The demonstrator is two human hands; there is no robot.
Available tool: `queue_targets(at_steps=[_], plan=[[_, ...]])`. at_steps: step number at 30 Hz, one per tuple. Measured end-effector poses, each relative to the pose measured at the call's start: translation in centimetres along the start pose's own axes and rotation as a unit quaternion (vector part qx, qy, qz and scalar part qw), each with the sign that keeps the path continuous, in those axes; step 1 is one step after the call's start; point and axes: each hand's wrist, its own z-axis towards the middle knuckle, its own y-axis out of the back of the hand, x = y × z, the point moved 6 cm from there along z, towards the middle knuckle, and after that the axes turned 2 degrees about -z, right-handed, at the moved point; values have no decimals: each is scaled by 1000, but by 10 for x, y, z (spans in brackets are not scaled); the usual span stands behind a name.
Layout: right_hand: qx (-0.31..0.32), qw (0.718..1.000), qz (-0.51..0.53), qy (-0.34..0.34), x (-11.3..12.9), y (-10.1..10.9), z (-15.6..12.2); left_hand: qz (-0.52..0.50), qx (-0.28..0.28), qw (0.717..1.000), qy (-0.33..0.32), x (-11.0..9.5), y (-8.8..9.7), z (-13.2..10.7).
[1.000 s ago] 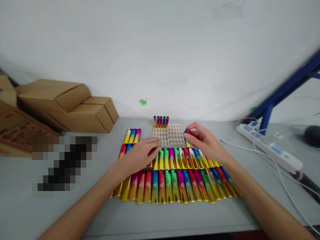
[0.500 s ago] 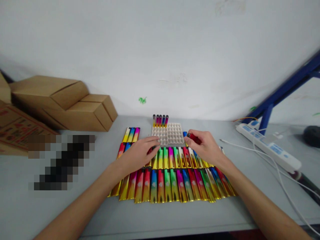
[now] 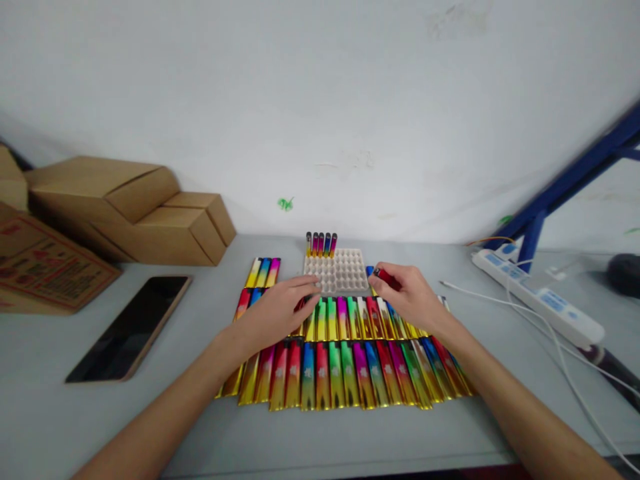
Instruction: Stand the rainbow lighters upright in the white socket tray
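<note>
My right hand [image 3: 407, 293] is closed round a red lighter [image 3: 387, 277], its dark head pointing left at the fingertips. Just left of it stands the pale tray [image 3: 353, 272] with rows of small holes. Several lighters [image 3: 321, 245] with dark tops are upright in the tray's back left row. My left hand [image 3: 283, 303] hovers at the tray's front left corner, fingers bent together toward the thumb. A dark red patch shows between them; whether it is held or lies beneath, I cannot tell. Shiny multicoloured lighters [image 3: 335, 373] lie in rows in front of the tray, partly under both hands.
A phone [image 3: 130, 330] lies on the grey table [image 3: 320, 443] at left, near brown cardboard boxes [image 3: 165, 223]. To the right are a white power strip [image 3: 540, 293], a white cable [image 3: 500, 300] and a blue metal frame [image 3: 575, 180]. A white wall rises behind.
The whole view has shifted down very slightly. Both hands keep nearly the same place over the lighters, and the red lighter stays in my right hand.
</note>
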Motion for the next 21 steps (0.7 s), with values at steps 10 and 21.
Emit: queue_targets(at_steps=[10, 21], plan=[[12, 1000, -3, 2, -8, 8, 3, 6, 9, 1000, 2, 0, 0, -1], [52, 983, 178, -11, -11, 1, 41, 0, 8, 1000, -1, 0, -1, 0]])
